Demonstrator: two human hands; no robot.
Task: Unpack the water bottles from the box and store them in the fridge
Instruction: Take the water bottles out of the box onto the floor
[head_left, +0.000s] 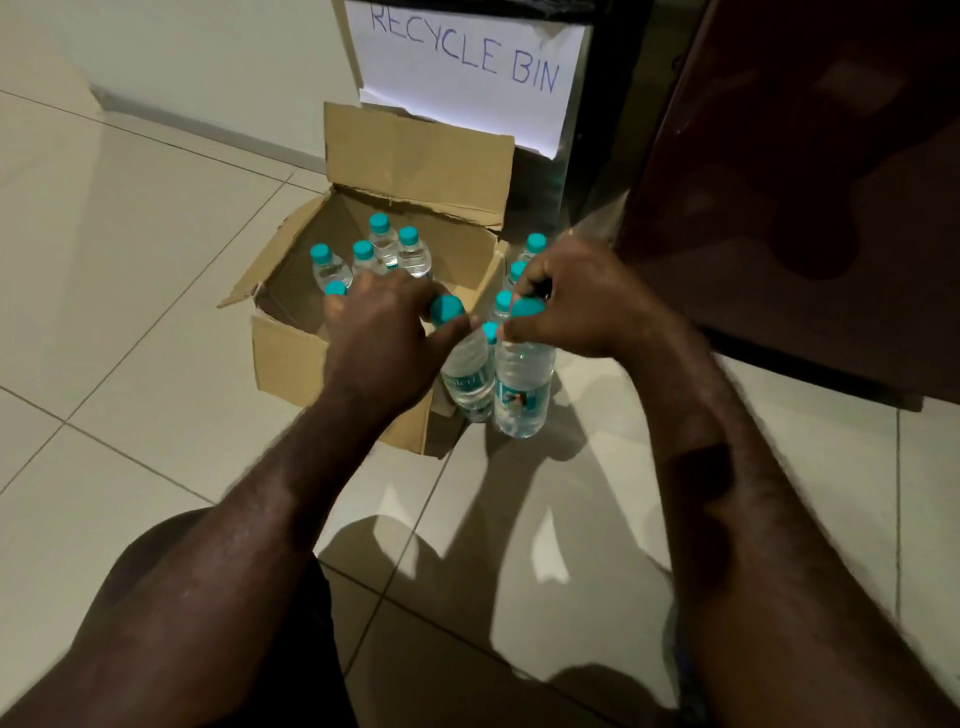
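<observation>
Head view: I see both arms reaching forward and down. My left hand (382, 325) curls round a bottle (467, 369) at its neck beside the box (332, 364); my right hand (576, 306) pinches another bottle (522, 384) by its cap. More bottles (384, 249) stand in the box, others on the floor (130, 218).

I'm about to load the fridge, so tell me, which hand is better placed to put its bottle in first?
Probably the right hand. It grips a bottle by the neck, outside the box and nearest the dark fridge door. The left hand holds its bottle farther from the door, beside the box.
</observation>
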